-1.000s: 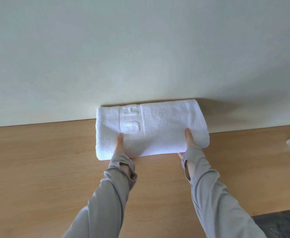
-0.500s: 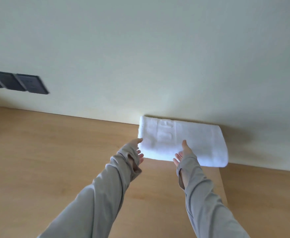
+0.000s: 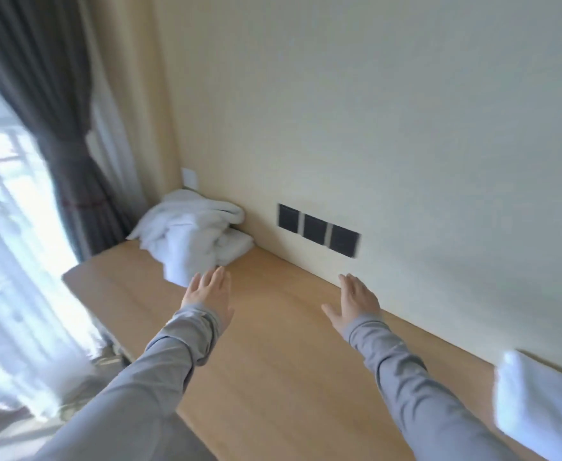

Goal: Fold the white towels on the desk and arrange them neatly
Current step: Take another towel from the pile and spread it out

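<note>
Now crumpled fluffy towel heap [image 3: 195, 239], smooth wood desk [image 3: 273, 344], flat empty hands.

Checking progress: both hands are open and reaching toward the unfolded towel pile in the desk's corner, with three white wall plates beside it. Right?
Not quite. In the head view the three wall plates are dark, not white. Both the left hand and right hand are open, reaching toward the towel pile.
</note>
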Tool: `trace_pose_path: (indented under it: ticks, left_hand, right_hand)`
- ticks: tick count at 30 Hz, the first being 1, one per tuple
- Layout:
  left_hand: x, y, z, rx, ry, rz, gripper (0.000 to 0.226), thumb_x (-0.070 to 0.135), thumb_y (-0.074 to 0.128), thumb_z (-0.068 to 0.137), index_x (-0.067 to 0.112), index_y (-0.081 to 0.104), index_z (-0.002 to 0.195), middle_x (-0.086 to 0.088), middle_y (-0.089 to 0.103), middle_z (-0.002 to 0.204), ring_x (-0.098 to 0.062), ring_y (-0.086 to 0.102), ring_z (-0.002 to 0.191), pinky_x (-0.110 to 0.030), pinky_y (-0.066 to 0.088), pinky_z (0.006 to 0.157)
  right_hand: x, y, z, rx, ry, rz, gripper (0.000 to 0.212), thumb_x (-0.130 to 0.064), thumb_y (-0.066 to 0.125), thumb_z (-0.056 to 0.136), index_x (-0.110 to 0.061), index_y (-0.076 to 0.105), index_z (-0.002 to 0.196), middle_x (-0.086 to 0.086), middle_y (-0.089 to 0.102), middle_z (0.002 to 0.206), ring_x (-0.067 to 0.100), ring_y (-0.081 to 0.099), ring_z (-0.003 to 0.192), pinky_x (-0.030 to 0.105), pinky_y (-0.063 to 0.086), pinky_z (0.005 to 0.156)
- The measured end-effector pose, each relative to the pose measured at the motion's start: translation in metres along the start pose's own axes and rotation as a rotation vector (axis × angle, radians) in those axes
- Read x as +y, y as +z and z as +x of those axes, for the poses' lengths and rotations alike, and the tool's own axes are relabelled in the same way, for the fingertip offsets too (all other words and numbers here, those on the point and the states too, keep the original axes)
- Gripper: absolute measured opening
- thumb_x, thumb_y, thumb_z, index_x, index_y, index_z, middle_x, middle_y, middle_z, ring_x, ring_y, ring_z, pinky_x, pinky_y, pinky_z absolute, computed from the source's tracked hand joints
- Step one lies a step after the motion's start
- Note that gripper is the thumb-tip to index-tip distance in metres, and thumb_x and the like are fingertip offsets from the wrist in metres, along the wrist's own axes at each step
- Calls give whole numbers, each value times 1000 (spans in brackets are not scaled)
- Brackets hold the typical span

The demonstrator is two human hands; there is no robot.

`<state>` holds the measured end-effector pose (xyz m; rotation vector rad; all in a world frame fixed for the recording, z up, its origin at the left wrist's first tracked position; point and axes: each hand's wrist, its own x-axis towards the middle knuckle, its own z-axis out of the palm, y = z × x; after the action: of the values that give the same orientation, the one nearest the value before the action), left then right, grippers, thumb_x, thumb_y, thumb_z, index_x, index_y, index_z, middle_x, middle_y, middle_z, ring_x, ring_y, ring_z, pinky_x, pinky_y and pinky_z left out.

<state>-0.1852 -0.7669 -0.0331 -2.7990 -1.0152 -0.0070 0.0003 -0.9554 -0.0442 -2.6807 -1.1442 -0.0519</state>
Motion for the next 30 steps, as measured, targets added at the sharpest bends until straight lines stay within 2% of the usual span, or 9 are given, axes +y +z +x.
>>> trace_pose_path:
  ticks: [5,8,11,19,24,30]
  left_hand:
    - [-156,16,-31,40,-222,-66,67,41,49,89,12,20,143,-1,22,149,-19,17,140,-34,11,116]
    - [-210,28,-37,27,-300,-96,69,43,48,90,11,19,144,-1,22,150,-20,16,141,-34,11,116]
    - [-243,41,-29,29,-331,-128,72,44,47,90,11,17,146,-1,21,151,-20,14,142,-33,10,116]
    - [-320,79,47,-49,-331,-167,71,44,40,94,13,7,149,-1,10,157,-18,7,144,-34,8,117]
    - [-368,98,120,-95,-330,-228,69,43,40,95,15,9,149,-1,12,156,-19,12,144,-33,13,117]
    - [-392,123,192,-126,-266,-308,66,42,39,95,16,11,149,3,15,155,-15,19,141,-29,21,114]
  right_hand:
    - [-140,25,31,-30,-129,-42,73,-50,46,90,-12,17,145,6,21,153,20,21,140,35,25,111]
    - [-194,37,49,-57,-203,-82,75,-50,46,90,-11,14,146,7,18,154,20,18,142,36,21,114]
    - [-222,44,75,-87,-196,-100,75,-50,46,90,-11,14,146,7,18,155,20,17,143,36,21,115]
    - [-268,96,179,-211,109,224,79,-55,48,87,-11,18,146,8,25,152,23,25,139,37,27,111]
    - [-294,133,248,-255,234,446,82,-55,53,85,-7,22,144,12,33,147,27,32,135,37,31,108]
    - [-315,159,301,-336,375,643,85,-56,53,84,-8,18,146,10,25,152,27,28,138,36,26,109]
